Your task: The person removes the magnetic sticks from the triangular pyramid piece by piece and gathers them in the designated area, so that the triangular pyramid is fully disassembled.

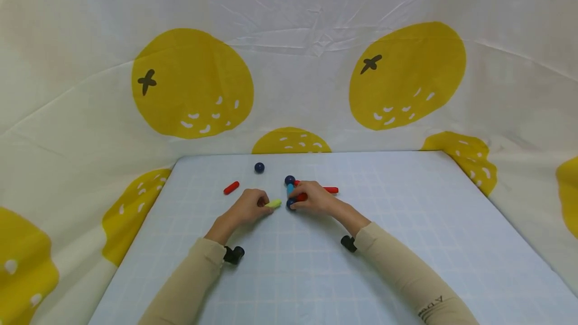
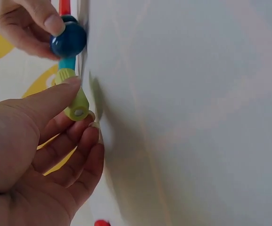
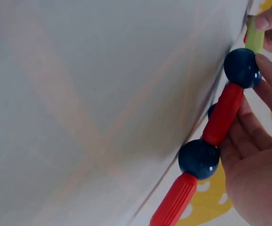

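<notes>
My left hand (image 1: 247, 206) pinches a yellow-green magnetic rod (image 2: 79, 104) between thumb and fingertips, its tip a short gap left of the near dark blue ball (image 1: 291, 205) in the head view. The thumb and fingers of my right hand (image 1: 317, 197) hold that ball. From it a light blue rod (image 1: 290, 191) leads to a far ball (image 1: 290, 180). A red rod (image 3: 224, 115) also runs from the held ball to another dark blue ball (image 3: 199, 159), where a second red rod (image 3: 174, 201) continues. My right hand hides part of this assembly in the head view.
A loose red rod (image 1: 231, 187) lies on the table left of the hands. One loose dark blue ball (image 1: 259, 167) sits near the back edge. The white gridded tabletop (image 1: 271, 275) meets a hanging cloth (image 1: 307, 89) with yellow fruit shapes behind it.
</notes>
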{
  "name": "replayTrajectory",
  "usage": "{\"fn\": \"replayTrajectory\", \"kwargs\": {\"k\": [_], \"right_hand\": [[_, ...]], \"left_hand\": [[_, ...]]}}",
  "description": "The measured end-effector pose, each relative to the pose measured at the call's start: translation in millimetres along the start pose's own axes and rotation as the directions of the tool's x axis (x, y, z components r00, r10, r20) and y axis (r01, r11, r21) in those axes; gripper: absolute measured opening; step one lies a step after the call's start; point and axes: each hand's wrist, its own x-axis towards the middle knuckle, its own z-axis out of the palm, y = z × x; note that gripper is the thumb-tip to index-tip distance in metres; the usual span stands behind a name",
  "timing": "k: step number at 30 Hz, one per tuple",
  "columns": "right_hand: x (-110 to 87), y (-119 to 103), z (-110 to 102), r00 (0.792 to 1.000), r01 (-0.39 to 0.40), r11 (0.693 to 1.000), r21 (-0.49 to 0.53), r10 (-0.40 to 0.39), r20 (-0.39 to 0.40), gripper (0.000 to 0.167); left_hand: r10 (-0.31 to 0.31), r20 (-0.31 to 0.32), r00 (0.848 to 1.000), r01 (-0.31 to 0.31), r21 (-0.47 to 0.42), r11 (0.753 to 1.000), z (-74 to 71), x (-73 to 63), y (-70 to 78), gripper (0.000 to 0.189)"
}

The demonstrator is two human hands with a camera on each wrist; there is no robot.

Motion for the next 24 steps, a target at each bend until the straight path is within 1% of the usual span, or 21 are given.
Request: {"fn": "replayTrajectory", "kwargs": {"k": [3, 5, 10, 13, 16, 21, 24], "right_hand": [[-0.6, 0, 1, 1.0, -0.011, 1.0, 0.014, 0.011, -0.001, 0.027], [-0.7, 1, 1, 1.0, -0.009, 1.0, 0.015, 0.009, -0.001, 0.027], [-0.6, 2, 2, 1.0, 0.005, 1.0, 0.006, -0.005, 0.001, 0.027], [-1.0, 2, 1, 1.0, -0.002, 1.0, 0.016, 0.002, 0.002, 0.027], [-1.7, 3, 0, 1.0, -0.008, 1.0, 0.019, 0.008, 0.0, 0.027], [-1.7, 2, -2, 1.0, -0.005, 1.0, 0.016, 0.005, 0.001, 0.028], [-1.1, 2, -1, 1.0, -0.005, 1.0, 0.011, 0.005, 0.006, 0.027]], "left_hand": [[-0.022, -0.022, 1.0, 0.022, -0.01, 1.0, -9.8, -8.9, -6.8, 0.014], [-0.031, -0.043, 0.999, 0.031, -0.015, 0.999, -17.4, -15.6, -14.6, 0.015], [-0.036, -0.092, 0.995, 0.037, 0.013, 0.999, -35.7, -30.7, -43.4, 0.015], [-0.059, -0.107, 0.992, 0.062, 0.025, 0.998, -46.1, -38.8, -58.7, 0.017], [-0.079, -0.118, 0.99, 0.084, 0.04, 0.996, -54.6, -43.6, -71.4, 0.017], [-0.062, -0.134, 0.989, 0.076, 0.105, 0.992, -64.4, -47.9, -87.3, 0.015], [-0.06, -0.132, 0.989, 0.076, 0.12, 0.99, -68.9, -50.4, -92.6, 0.015]]}}
